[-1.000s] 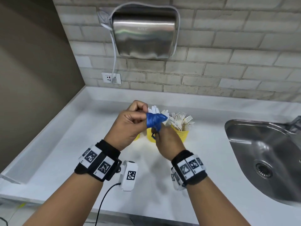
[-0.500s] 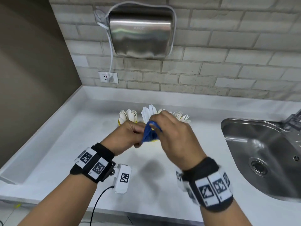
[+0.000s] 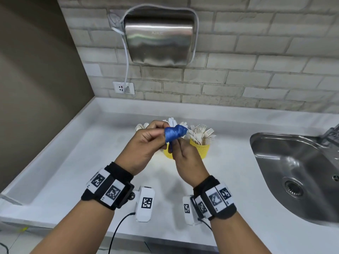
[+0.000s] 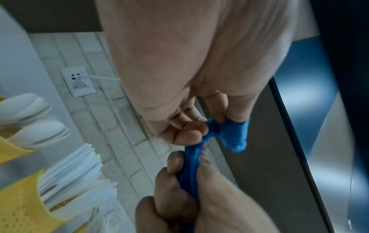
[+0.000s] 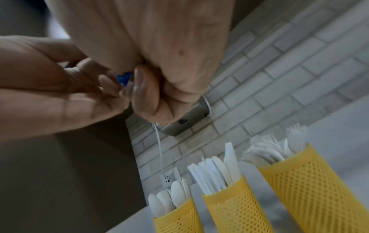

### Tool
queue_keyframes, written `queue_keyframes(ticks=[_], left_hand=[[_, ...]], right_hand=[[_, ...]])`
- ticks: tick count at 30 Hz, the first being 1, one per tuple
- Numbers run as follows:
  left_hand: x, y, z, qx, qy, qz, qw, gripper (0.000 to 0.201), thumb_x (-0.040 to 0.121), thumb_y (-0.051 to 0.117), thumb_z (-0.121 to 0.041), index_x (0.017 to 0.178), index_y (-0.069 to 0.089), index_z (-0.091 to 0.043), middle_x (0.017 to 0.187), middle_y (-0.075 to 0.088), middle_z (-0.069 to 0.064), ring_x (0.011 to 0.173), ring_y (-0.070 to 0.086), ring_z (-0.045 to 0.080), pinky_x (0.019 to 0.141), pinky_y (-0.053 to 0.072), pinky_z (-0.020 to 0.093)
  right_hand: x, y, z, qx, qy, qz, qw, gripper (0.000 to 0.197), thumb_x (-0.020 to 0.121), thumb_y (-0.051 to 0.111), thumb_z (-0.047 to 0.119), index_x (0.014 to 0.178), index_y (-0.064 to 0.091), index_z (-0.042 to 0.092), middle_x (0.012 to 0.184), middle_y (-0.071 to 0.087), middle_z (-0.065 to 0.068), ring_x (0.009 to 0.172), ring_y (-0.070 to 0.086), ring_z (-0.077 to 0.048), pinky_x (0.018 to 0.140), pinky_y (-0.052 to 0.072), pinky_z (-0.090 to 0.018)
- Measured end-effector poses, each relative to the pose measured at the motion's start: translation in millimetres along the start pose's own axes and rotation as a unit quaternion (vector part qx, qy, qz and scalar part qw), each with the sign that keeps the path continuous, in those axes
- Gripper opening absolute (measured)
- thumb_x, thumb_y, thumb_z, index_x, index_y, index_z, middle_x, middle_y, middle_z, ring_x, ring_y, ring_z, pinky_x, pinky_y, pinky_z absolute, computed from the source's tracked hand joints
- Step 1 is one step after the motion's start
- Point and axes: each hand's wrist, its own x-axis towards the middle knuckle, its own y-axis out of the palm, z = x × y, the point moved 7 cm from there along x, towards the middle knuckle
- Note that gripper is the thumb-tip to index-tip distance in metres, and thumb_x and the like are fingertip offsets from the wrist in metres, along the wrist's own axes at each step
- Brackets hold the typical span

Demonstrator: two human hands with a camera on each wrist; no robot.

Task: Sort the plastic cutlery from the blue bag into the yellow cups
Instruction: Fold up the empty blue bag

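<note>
The blue bag (image 3: 174,134) is empty and twisted into a strand, wound round the fingertips of my left hand (image 3: 161,132). My right hand (image 3: 174,146) pinches the strand's lower end just beneath. In the left wrist view the blue bag (image 4: 233,134) wraps two left fingers, and the right hand (image 4: 179,189) grips its tail. Behind my hands stand three yellow mesh cups: forks (image 5: 311,186), knives (image 5: 233,208), spoons (image 5: 175,219). In the head view the fork cup (image 3: 200,149) shows, and the other two are mostly hidden by my hands.
A steel sink (image 3: 293,171) with a tap (image 3: 330,134) lies at the right of the white counter (image 3: 82,162). A hand dryer (image 3: 158,35) hangs on the brick wall, its cord running to a socket (image 3: 123,88). A brown wall bounds the left.
My right hand went up over the bag and has come back down below it, drawing the blue strand round the left fingers. The cups have not moved.
</note>
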Motion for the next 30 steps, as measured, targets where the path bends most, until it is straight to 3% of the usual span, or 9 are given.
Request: queue_keyframes(ticks=[4, 8, 11, 13, 16, 19, 23, 26, 30], left_hand=[[5.5, -7.4, 3.0, 0.073, 0.006, -0.063, 0.995, 0.018, 0.099, 0.061, -0.006, 0.098, 0.079, -0.001, 0.111, 0.06, 0.012, 0.088, 0.06, 0.017, 0.079, 0.049, 0.034], [-0.1, -3.2, -0.2, 0.147, 0.017, -0.077, 0.986, 0.041, 0.097, 0.062, -0.002, 0.067, 0.073, -0.028, 0.094, 0.061, 0.004, 0.086, 0.06, 0.007, 0.08, 0.046, 0.022], [-5.1, 3.8, -1.4, 0.125, 0.014, -0.06, 0.99, 0.029, 0.09, 0.057, -0.012, 0.065, 0.07, -0.017, 0.082, 0.06, 0.002, 0.078, 0.057, 0.016, 0.076, 0.05, 0.038], [-9.5, 8.1, -6.5, 0.1, 0.025, -0.049, 0.993, 0.027, 0.089, 0.051, -0.011, 0.071, 0.07, -0.008, 0.079, 0.059, 0.0, 0.074, 0.055, 0.018, 0.071, 0.047, 0.035], [-15.0, 15.4, -18.5, 0.106, 0.063, -0.02, 0.992, 0.029, 0.095, 0.047, -0.008, 0.075, 0.065, 0.002, 0.075, 0.057, 0.001, 0.072, 0.054, 0.023, 0.072, 0.045, 0.037], [-17.8, 19.5, -23.3, 0.104, 0.069, -0.001, 0.992, 0.03, 0.1, 0.045, -0.011, 0.075, 0.06, -0.003, 0.071, 0.054, -0.001, 0.069, 0.053, 0.023, 0.07, 0.044, 0.036], [-23.9, 27.3, -27.4, 0.146, 0.082, 0.037, 0.985, 0.029, 0.102, 0.045, -0.017, 0.079, 0.055, -0.002, 0.076, 0.049, 0.001, 0.067, 0.057, 0.017, 0.069, 0.045, 0.029], [-21.4, 24.8, -23.1, 0.219, 0.112, 0.021, 0.969, 0.025, 0.101, 0.051, -0.027, 0.09, 0.065, -0.009, 0.098, 0.048, 0.002, 0.089, 0.055, 0.015, 0.081, 0.047, 0.026], [-18.8, 24.3, -19.0, 0.282, 0.112, 0.003, 0.953, 0.025, 0.102, 0.049, -0.02, 0.088, 0.066, -0.009, 0.103, 0.049, 0.002, 0.092, 0.055, 0.014, 0.082, 0.044, 0.016]], right_hand=[[-20.4, 1.4, 22.4, -0.064, -0.016, 0.052, 0.996, 0.021, 0.11, 0.036, 0.027, 0.095, 0.048, 0.019, 0.066, 0.046, 0.012, 0.065, 0.05, -0.016, 0.076, 0.045, -0.044], [-33.7, -11.2, 55.4, -0.183, -0.101, 0.059, 0.976, 0.009, 0.107, 0.041, 0.022, 0.098, 0.044, 0.023, 0.068, 0.042, 0.01, 0.063, 0.047, -0.025, 0.069, 0.046, -0.046], [-26.5, -35.5, 77.7, -0.231, -0.165, -0.006, 0.959, 0.009, 0.101, 0.048, 0.015, 0.093, 0.053, 0.015, 0.082, 0.055, 0.002, 0.074, 0.053, -0.024, 0.074, 0.05, -0.043], [-15.3, -50.1, 85.6, -0.194, -0.18, -0.059, 0.963, 0.016, 0.103, 0.047, 0.018, 0.091, 0.056, 0.012, 0.087, 0.05, 0.004, 0.077, 0.048, -0.02, 0.07, 0.043, -0.03], [4.2, -52.7, 75.0, -0.083, -0.127, -0.092, 0.984, 0.025, 0.107, 0.042, 0.025, 0.085, 0.051, 0.019, 0.086, 0.05, 0.003, 0.076, 0.047, -0.012, 0.072, 0.039, -0.021], [11.3, -37.1, 49.5, 0.111, 0.023, -0.057, 0.992, 0.032, 0.11, 0.036, 0.03, 0.084, 0.05, 0.018, 0.073, 0.063, -0.013, 0.067, 0.06, -0.032, 0.059, 0.049, -0.041], [0.1, -10.1, 37.5, 0.396, 0.218, 0.007, 0.892, 0.028, 0.109, 0.031, 0.014, 0.09, 0.05, 0.007, 0.053, 0.051, -0.007, 0.048, 0.041, -0.022, 0.044, 0.033, -0.025], [0.3, -6.1, 30.6, 0.437, 0.253, 0.017, 0.863, 0.019, 0.105, 0.034, 0.009, 0.096, 0.051, 0.012, 0.055, 0.05, -0.001, 0.042, 0.029, -0.013, 0.043, 0.028, -0.02], [4.8, -13.6, 25.5, 0.373, 0.225, -0.015, 0.9, 0.017, 0.1, 0.041, 0.006, 0.098, 0.058, 0.01, 0.077, 0.056, -0.016, 0.057, 0.052, -0.024, 0.052, 0.051, -0.031]])
